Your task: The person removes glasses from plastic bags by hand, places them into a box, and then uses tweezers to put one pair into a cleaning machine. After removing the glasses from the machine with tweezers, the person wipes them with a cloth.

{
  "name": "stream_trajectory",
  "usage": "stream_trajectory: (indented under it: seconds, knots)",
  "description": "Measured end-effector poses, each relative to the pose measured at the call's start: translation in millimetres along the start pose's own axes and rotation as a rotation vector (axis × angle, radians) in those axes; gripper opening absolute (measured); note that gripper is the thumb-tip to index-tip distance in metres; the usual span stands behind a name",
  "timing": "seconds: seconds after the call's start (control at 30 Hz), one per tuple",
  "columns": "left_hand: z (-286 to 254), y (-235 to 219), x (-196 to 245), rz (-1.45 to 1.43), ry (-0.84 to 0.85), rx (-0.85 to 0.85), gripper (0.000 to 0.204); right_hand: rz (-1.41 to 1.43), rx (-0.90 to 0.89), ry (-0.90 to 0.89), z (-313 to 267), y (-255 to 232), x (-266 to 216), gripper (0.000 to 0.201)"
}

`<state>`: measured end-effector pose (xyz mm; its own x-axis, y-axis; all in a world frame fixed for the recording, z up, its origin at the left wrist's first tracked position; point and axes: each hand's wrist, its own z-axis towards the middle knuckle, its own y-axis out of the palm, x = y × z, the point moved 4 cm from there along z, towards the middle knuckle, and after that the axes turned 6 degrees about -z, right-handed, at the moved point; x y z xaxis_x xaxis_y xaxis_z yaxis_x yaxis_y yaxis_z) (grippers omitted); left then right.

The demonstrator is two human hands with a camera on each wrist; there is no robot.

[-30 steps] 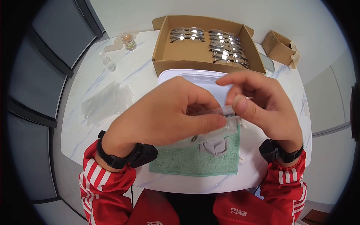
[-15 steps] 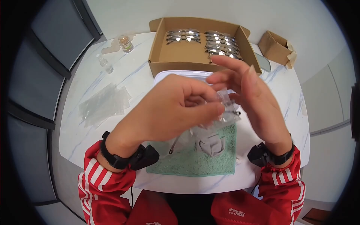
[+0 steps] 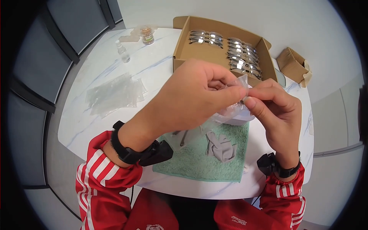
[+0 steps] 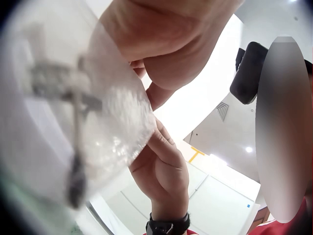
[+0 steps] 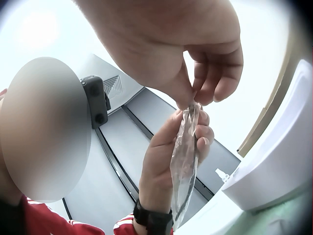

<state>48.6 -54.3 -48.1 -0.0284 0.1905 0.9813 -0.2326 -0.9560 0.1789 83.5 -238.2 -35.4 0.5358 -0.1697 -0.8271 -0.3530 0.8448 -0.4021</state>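
Note:
In the head view my left hand (image 3: pixel 188 99) grips a clear plastic bag (image 3: pixel 211 124) near its upper end. The thumb and forefinger of my right hand (image 3: pixel 280 111) pinch the same end, right beside the left fingertips. Inside the bag is a pair of glasses, blurred in the left wrist view; a dark temple tip (image 4: pixel 76 183) shows low in the bag. The right wrist view has the bag (image 5: pixel 182 166) hanging narrow below both hands. Under the hands lies a green towel (image 3: pixel 199 166), with a crumpled grey cloth (image 3: pixel 221 147) on it.
Behind the hands stands a white basin (image 3: pixel 243 118), mostly hidden. A cardboard box (image 3: pixel 207 55) holds rows of glasses (image 3: pixel 243 55). To the left lie clear bags (image 3: pixel 115 96), with a spray bottle (image 3: pixel 122 51) and a jar (image 3: pixel 147 35) beyond. A small carton (image 3: pixel 293 63) stands far right.
My right hand has gone from loosely spread fingers to pinching the bag's end. The bag and both hands have risen slightly away from the towel, and the head view has shifted.

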Motion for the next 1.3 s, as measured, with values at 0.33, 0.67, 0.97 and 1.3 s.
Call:
stream_trajectory:
  seconds: [0.33,0.67,0.97,1.3]
  knots:
    - [-0.9,5.8,-1.8,-0.027,0.054,-0.024,0.016,0.194,-0.009,0.228,-3.9,-1.1,3.1,0.018]
    - [-5.5,-13.6,16.2,0.083,-0.175,-0.075,0.036,0.343,0.253,0.163,9.5,-62.0,17.7,0.020]
    - [-4.9,-23.8,22.2,0.128,-0.080,0.003,0.039,0.242,0.194,0.184,9.0,-57.5,21.3,0.022]
    - [-5.2,-28.2,24.8,0.121,-0.038,0.023,0.043,0.251,0.193,0.220,11.2,-56.2,25.9,0.022]
